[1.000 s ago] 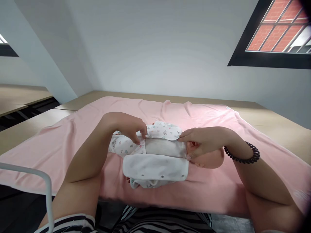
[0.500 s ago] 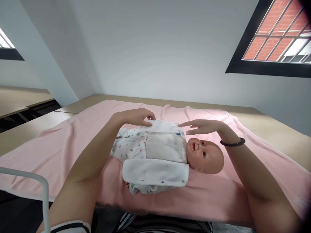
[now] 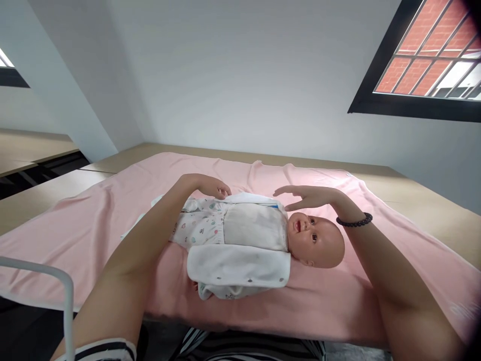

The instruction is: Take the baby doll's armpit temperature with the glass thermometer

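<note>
A baby doll lies on its back, head to the right, in patterned pants. Its white baby shirt is spread apart at the front, baring the pale cloth torso. The near flap, with several snaps, is folded toward me. My left hand is closed at the lower corner of the far flap, fingers curled in on the cloth; the fingertips are partly hidden. Over the doll's far shoulder, near the collar, my right hand is open, thumb and fingers apart, holding nothing.
A pink blanket with some creases covers most of the wooden table. At the lower left a white curved rail stands near my left arm. Behind the table rises a wall with a barred window.
My left hand has moved slightly left and down, and its fingers have curled in. The far flap, raised before, now lies lower. My right hand has barely shifted.
</note>
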Demonstrator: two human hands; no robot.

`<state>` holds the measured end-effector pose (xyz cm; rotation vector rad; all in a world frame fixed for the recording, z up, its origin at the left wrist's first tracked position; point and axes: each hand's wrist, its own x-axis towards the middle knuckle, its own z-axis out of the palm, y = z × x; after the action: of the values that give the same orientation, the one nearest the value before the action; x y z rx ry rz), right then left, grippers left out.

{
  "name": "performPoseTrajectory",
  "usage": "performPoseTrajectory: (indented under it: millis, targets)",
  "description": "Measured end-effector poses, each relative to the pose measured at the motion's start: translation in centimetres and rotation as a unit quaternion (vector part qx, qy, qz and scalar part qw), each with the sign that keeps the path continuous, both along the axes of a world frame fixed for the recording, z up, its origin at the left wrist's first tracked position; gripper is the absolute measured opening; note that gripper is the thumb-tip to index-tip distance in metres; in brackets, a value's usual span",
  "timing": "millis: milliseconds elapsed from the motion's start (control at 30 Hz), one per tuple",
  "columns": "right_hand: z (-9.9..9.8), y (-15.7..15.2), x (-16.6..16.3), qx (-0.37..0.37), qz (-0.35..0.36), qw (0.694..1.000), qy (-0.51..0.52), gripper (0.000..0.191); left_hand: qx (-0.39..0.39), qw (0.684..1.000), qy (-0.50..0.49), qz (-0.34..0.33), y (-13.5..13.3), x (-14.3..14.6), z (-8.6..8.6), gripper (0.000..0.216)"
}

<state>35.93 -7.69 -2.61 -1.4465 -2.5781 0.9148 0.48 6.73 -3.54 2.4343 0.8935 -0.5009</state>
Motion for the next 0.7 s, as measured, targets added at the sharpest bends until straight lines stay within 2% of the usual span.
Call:
performPoseTrajectory:
  millis: [100, 167, 467, 633, 700]
  targets:
    - [0.1, -0.1, -0.9, -0.009, 0.048, 0.998, 0.029, 0.046, -0.001, 1.000, 0.009, 0.026, 0.0, -0.2, 0.1, 0.055]
    - [-0.1, 0.0, -1.3, -0.027, 0.061, 0.997, 0.032, 0.040, 0.002, 0.999, 0.016, 0.034, -0.1, -0.3, 0.3, 0.055]
    - [-1.8, 0.9, -1.1, -0.024, 0.039, 0.996, 0.073, 0.038, 0.025, 0.999, 0.038, 0.024, -0.4, -0.6, 1.0, 0.058]
    - [-1.4, 0.3, -1.3, -0.121, -0.013, 0.992, 0.017, 0.050, 0.016, 0.998, 0.042, 0.039, -1.1, -0.3, 1.3, 0.057]
    - [-1.4, 0.4, -1.3, -0.113, 0.000, 0.993, 0.016, 0.049, 0.016, 0.998, 0.047, 0.044, -1.4, -0.2, 1.3, 0.058]
